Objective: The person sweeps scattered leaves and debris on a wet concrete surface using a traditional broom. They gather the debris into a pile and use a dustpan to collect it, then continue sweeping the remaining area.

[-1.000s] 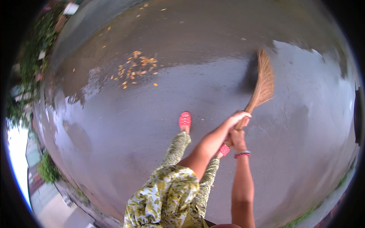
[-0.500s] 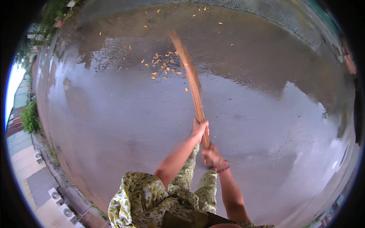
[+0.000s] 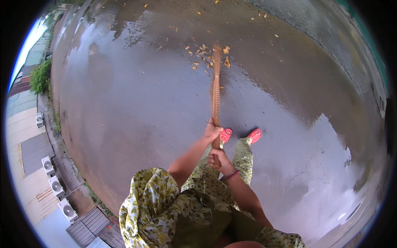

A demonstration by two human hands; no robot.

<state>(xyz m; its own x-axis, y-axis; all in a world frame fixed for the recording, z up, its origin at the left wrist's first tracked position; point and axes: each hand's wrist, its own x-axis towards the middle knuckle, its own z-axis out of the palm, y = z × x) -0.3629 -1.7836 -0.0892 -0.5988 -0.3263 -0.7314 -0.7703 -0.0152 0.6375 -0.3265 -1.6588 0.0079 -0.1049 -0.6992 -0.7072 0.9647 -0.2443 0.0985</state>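
Note:
A long brown broom (image 3: 216, 93) reaches away from me, its far tip blurred over the wet ground. My left hand (image 3: 212, 131) is closed round its shaft, higher up than the other. Nearer my body, my right hand (image 3: 221, 160) grips the lower end, a dark red bracelet on its wrist. Yellow and brown fallen leaves (image 3: 202, 53) lie in a loose patch at the tip of the broom, some just left of it and some right. Whether the tip touches the ground cannot be told.
Wet pavement (image 3: 136, 120) with reflections spreads around me. My feet in red shoes (image 3: 255, 135) stand just beyond my hands. A rough grey strip (image 3: 314, 37) runs along the far right. Outdoor fan units (image 3: 56, 186), roofs and a green bush (image 3: 40, 77) line the left.
The broom has swung from leaning left to pointing nearly straight ahead, its tip now at the leaves. Both hands have shifted slightly left and toward the far side. The red shoes have come into view.

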